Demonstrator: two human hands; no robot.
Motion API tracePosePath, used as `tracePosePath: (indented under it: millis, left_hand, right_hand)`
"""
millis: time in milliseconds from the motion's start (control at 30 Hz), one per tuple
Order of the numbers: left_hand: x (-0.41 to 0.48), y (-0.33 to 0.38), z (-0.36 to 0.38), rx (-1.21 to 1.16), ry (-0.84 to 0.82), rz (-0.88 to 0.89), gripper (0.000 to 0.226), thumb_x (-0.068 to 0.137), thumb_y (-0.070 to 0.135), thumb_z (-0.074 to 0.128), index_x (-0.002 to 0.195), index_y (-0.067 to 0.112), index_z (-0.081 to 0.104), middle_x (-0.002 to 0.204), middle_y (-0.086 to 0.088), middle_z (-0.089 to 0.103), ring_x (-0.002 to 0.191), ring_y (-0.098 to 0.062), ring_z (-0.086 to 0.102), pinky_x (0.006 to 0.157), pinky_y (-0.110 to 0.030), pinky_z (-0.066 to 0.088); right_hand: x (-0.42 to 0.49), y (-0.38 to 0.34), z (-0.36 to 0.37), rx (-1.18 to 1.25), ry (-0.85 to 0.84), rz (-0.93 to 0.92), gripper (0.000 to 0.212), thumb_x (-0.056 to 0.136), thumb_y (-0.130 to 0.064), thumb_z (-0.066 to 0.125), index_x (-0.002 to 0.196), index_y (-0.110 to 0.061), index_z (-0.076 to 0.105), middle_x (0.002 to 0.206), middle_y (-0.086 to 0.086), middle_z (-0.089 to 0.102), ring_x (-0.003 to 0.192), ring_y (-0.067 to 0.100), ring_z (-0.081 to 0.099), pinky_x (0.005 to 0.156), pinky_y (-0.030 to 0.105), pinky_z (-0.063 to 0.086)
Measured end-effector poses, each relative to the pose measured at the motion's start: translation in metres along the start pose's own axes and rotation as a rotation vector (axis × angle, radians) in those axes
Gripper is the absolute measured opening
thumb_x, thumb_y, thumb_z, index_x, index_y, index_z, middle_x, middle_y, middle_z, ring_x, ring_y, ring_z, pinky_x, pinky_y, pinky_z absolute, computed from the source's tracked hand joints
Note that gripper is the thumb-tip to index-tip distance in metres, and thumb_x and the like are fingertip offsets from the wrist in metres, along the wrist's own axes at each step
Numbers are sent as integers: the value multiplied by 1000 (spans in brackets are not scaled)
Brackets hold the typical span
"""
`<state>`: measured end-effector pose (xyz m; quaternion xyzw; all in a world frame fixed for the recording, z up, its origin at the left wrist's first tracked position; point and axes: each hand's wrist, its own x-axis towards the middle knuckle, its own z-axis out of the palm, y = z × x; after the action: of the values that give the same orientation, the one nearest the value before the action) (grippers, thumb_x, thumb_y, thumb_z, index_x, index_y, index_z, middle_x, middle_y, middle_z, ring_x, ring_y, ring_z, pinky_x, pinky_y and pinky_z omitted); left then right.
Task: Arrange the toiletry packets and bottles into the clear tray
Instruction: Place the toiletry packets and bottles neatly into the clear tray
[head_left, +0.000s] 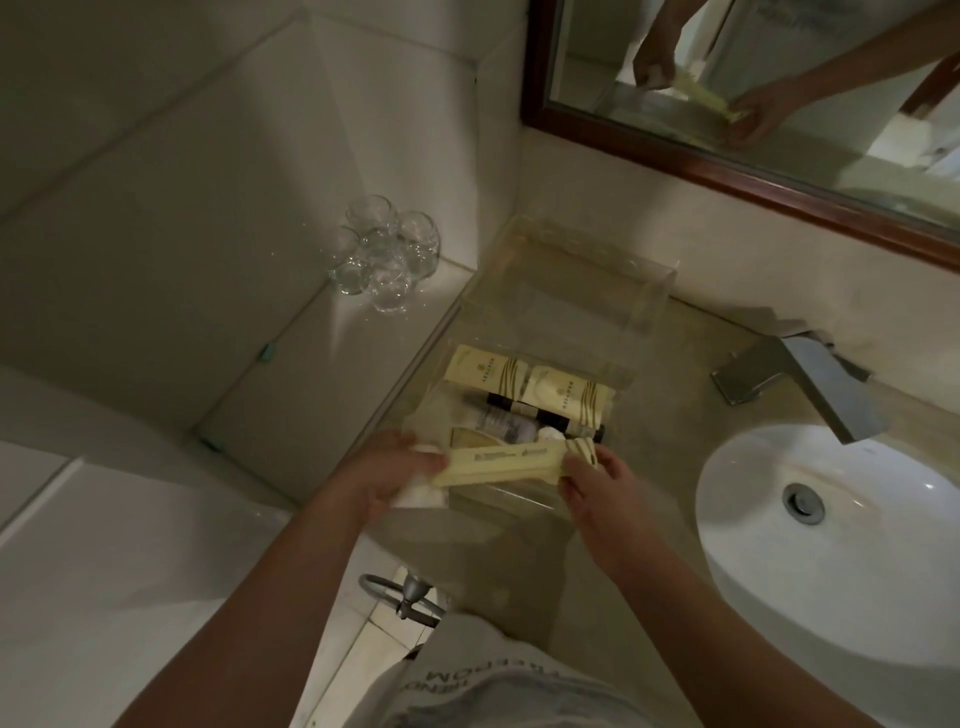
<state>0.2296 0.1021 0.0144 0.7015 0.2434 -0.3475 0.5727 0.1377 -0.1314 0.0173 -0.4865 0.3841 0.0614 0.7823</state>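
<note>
— So, what worries you at this point?

— Both hands share one long cream packet (501, 465), held level above the near end of the clear tray (644, 306). The left hand (387, 467) grips its left end and also has something white and crumpled tucked under the fingers; I cannot tell what it is. The right hand (597, 478) pinches the striped right end.

— And the tray itself?

— It sits on the counter (675, 395) along its left edge, against the wall. Two cream packets (524, 382) lie flat across the middle, with small dark-capped bottles (524, 415) just in front of them. The far end looks bare.

— So where is the risk?

— The near end is crowded. I judge that if the long packet is pressed down on the bottles, it could roll them or ride up over the tray's wall. The clear walls are hard to see in this dim light, so a packet end could catch on the rim.

— Anything beyond the tray?

— The white bundle might slip from the left hand as it lets go. The drinking glasses (387, 254) at the counter's far left corner stand well apart, so they seem safe.
</note>
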Motion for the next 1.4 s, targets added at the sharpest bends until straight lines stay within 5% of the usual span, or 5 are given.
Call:
tracePosePath:
  millis: [300,533,700,1167,1400]
  left_hand:
    - [-17,4,32,-9,-96,116,40,74,13,78,111,15,61,111,-11,67,89,-22,67,66,-33,54]
    - [-13,8,3,-57,140,91,29,82,13,71,109,6,66,91,-7,70,75,-17,65,56,-24,46]
    - [-9,15,12,69,202,196,31,80,25,73,107,17,61,103,-3,66,89,-19,63,75,-31,50]
    - [-6,2,26,69,148,118,14,84,16,65,98,15,62,98,-11,68,89,-28,65,82,-42,52]
    - [-2,7,32,187,133,151,33,73,24,66,103,11,64,99,-12,69,88,-28,66,84,-47,55]
  right_hand:
    - [2,-12,27,24,1,-67,30,92,-9,63,121,-10,58,114,10,69,104,24,68,91,39,55]
    - [1,-48,18,-1016,-226,-163,16,96,-25,55,104,-22,69,91,-6,66,82,13,64,65,25,48]
    - [14,-52,27,-1403,-421,-264,15,97,-27,55,101,-22,69,80,-11,60,73,12,61,57,18,38]
    - [28,-35,23,-1550,-438,-246,42,89,-49,60,129,-36,52,112,-5,61,102,17,60,89,33,50]
    - [23,-34,11,-1412,-320,-197,38,81,-40,74,109,-31,50,104,-7,62,85,7,61,73,30,56]
